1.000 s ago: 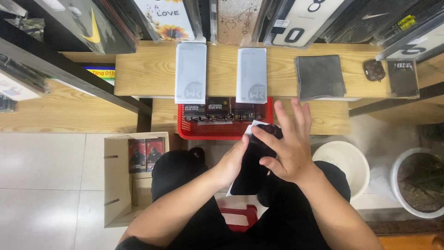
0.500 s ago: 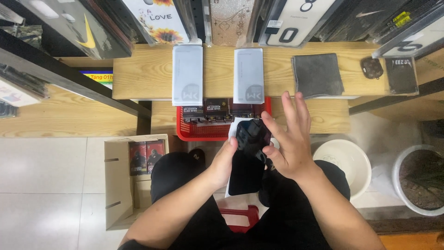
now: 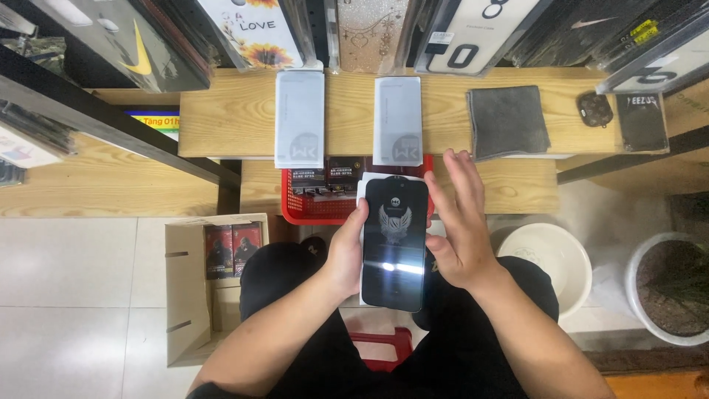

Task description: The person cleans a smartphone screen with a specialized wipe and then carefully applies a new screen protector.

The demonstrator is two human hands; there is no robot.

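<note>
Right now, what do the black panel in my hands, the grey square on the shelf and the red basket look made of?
Panel: probably glass or glossy plastic; it mirrors a light streak. Grey square: soft matte cloth, slightly wrinkled. Basket: red moulded plastic, it seems.

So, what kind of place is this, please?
Probably a small phone-accessory shop or stall. Phone cases hang in rows above a wooden shelf, a red basket holds small boxed packs, and the left hand holds a black glossy phone-shaped panel.
</note>
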